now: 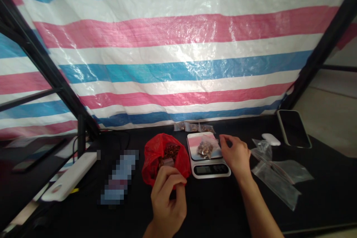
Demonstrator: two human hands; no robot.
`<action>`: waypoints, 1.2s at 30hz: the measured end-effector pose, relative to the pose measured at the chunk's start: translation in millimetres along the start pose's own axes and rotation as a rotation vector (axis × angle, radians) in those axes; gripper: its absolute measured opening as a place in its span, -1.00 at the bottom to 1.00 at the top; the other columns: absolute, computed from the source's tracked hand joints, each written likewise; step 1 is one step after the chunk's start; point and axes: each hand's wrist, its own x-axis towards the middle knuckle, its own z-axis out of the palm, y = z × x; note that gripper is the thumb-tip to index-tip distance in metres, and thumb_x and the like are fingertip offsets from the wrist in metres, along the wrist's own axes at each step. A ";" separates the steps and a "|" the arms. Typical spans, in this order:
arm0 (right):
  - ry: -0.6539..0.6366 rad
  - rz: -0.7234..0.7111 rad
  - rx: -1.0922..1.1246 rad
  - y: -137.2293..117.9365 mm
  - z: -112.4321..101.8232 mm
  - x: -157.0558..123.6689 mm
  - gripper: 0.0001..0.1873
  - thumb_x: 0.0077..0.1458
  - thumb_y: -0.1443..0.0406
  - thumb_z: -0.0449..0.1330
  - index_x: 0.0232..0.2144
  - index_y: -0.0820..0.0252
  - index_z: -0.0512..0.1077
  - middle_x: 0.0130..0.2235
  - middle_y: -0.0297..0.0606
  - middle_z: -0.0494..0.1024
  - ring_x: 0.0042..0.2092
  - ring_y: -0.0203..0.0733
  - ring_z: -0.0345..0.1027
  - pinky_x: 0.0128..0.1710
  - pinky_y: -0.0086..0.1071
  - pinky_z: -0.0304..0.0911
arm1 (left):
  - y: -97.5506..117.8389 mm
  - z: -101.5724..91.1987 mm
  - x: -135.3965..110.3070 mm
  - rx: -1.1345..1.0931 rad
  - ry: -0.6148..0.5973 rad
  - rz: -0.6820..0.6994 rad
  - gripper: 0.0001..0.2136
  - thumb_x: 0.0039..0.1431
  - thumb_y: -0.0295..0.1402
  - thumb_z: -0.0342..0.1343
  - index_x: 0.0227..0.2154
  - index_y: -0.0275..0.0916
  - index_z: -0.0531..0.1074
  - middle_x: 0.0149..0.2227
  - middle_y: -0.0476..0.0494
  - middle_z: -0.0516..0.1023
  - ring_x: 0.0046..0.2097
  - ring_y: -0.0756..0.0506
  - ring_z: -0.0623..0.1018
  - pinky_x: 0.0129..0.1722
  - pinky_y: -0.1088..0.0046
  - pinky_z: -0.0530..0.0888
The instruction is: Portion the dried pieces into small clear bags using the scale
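Note:
A white kitchen scale (209,169) stands on the black table, with a small clear bag of brown pieces (205,148) lying on its platform. My right hand (236,155) rests at the scale's right edge, its fingertips pinched on the bag's top corner. To the left an open red plastic bag (156,152) holds more brown pieces. My left hand (168,195) is in front of the red bag, its fingers curled round the bag's near edge.
Filled small bags (194,127) lie behind the scale by the striped tarp. Empty clear bags (279,176) lie to the right, with a white mouse (271,139) and a phone (294,129) beyond. At left are a blurred packet (119,176) and a white power strip (69,178).

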 end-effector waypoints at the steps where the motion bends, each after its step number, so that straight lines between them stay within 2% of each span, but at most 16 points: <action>1: 0.005 -0.011 -0.004 -0.2 -0.1 -0.1 -0.61 0.24 0.08 0.08 -0.23 0.13 0.64 -0.12 -0.02 0.65 -0.06 0.20 0.46 -0.10 -0.05 0.24 | -0.8 -0.5 -0.3 -0.001 -0.001 0.002 -0.76 0.22 -0.67 0.03 -0.41 -0.20 0.44 -0.40 -0.04 0.44 -0.36 -0.01 0.49 -0.38 0.49 0.46; 8: 0.084 -0.082 0.009 2.3 8.1 -4.9 -0.66 0.14 -0.01 0.20 -0.37 0.05 0.65 -0.21 -0.08 0.65 -0.08 0.17 0.42 -0.09 -0.04 0.25 | -0.7 -3.1 -0.1 0.008 -0.011 0.018 -0.75 0.22 -0.68 0.02 -0.41 -0.18 0.44 -0.41 -0.05 0.44 -0.37 -0.01 0.49 -0.38 0.49 0.46; 12: 0.062 -0.051 0.097 1.0 12.5 -2.1 -0.67 0.08 -0.02 0.24 -0.40 0.05 0.65 -0.19 -0.07 0.65 -0.01 0.22 0.38 -0.02 0.05 0.24 | 5.9 -2.0 -1.2 0.012 -0.008 0.038 -0.75 0.21 -0.69 0.02 -0.40 -0.18 0.43 -0.41 -0.06 0.44 -0.35 -0.03 0.48 -0.35 0.46 0.47; 14: 0.012 -0.034 0.219 -4.5 9.4 1.1 -0.62 0.07 -0.04 0.23 -0.41 0.09 0.63 -0.19 -0.05 0.64 -0.02 0.19 0.40 0.01 0.06 0.25 | 9.2 -0.4 -2.5 0.013 -0.017 0.035 -0.75 0.21 -0.68 0.02 -0.39 -0.18 0.42 -0.41 -0.05 0.44 -0.34 -0.03 0.48 -0.31 0.45 0.47; 17: -0.193 -0.044 0.561 -19.9 -1.6 2.7 -0.55 0.07 -0.09 0.24 -0.33 0.16 0.59 -0.23 -0.08 0.65 -0.15 0.04 0.49 -0.06 -0.09 0.34 | 9.3 3.3 -5.5 0.001 -0.033 -0.036 -0.77 0.24 -0.64 0.02 -0.30 -0.16 0.44 -0.35 -0.08 0.51 -0.24 -0.07 0.52 -0.20 0.41 0.50; 20: -0.405 -0.081 0.831 -41.0 -11.9 -3.3 -0.56 0.06 -0.09 0.30 -0.32 0.16 0.56 -0.27 -0.18 0.64 -0.21 -0.08 0.50 -0.14 -0.25 0.39 | 1.1 8.1 -9.4 -0.012 -0.018 -0.257 -0.77 0.31 -0.52 0.06 -0.07 -0.12 0.47 -0.10 -0.17 0.58 -0.03 -0.14 0.56 0.02 0.27 0.50; 22: -0.474 -0.093 0.910 -55.7 -13.0 -10.7 -0.57 0.04 -0.10 0.33 -0.38 0.15 0.54 -0.31 -0.24 0.62 -0.23 -0.13 0.49 -0.18 -0.30 0.40 | -6.8 12.3 -11.5 -0.067 0.009 -0.471 -0.70 0.33 -0.38 0.11 0.09 -0.12 0.43 0.09 -0.25 0.54 0.06 -0.19 0.55 0.09 0.21 0.49; 24: -0.525 -0.072 0.964 -69.5 -8.3 -19.0 -0.55 0.01 -0.11 0.36 -0.41 0.15 0.54 -0.36 -0.26 0.60 -0.28 -0.17 0.47 -0.24 -0.33 0.40 | -13.3 17.7 -12.6 -0.198 0.015 -0.647 -0.61 0.32 -0.22 0.15 0.17 -0.14 0.39 0.17 -0.28 0.50 0.10 -0.21 0.55 0.13 0.18 0.48; 27: -0.595 -0.016 1.010 -86.9 5.7 -31.2 -0.57 -0.02 -0.08 0.37 -0.36 0.16 0.55 -0.37 -0.27 0.60 -0.32 -0.20 0.46 -0.30 -0.36 0.40 | -16.0 26.8 -12.0 -0.502 0.015 -0.869 -0.52 0.26 -0.03 0.19 0.13 -0.18 0.45 0.11 -0.30 0.58 0.12 -0.25 0.57 0.11 0.20 0.51; 29: -0.614 0.029 1.006 -94.8 15.0 -37.9 -0.60 -0.01 -0.02 0.37 -0.28 0.15 0.56 -0.35 -0.29 0.58 -0.36 -0.23 0.44 -0.36 -0.39 0.38 | -14.1 31.1 -10.7 -0.707 0.062 -1.056 -0.46 0.14 0.04 0.27 0.07 -0.20 0.50 0.06 -0.31 0.62 0.06 -0.28 0.62 0.00 0.22 0.57; 32: -0.631 0.054 0.988 -99.9 23.1 -44.1 -0.57 0.01 0.05 0.34 -0.12 0.15 0.54 -0.32 -0.32 0.57 -0.42 -0.28 0.40 -0.44 -0.42 0.33 | -10.2 31.2 -7.5 -0.917 0.181 -1.314 -0.47 -0.01 -0.05 0.40 -0.02 -0.23 0.55 -0.02 -0.30 0.66 -0.12 -0.22 0.68 -0.20 0.31 0.58; 36: -0.715 -0.021 0.900 -101.3 23.6 -46.5 -0.65 0.09 0.11 0.26 -0.14 0.17 0.57 -0.35 -0.28 0.61 -0.37 -0.22 0.47 -0.38 -0.37 0.38 | -9.3 24.3 -1.5 -1.003 0.301 -1.452 -0.72 0.09 -0.22 0.33 -0.20 -0.30 0.58 -0.15 -0.28 0.69 -0.23 -0.12 0.66 -0.29 0.42 0.53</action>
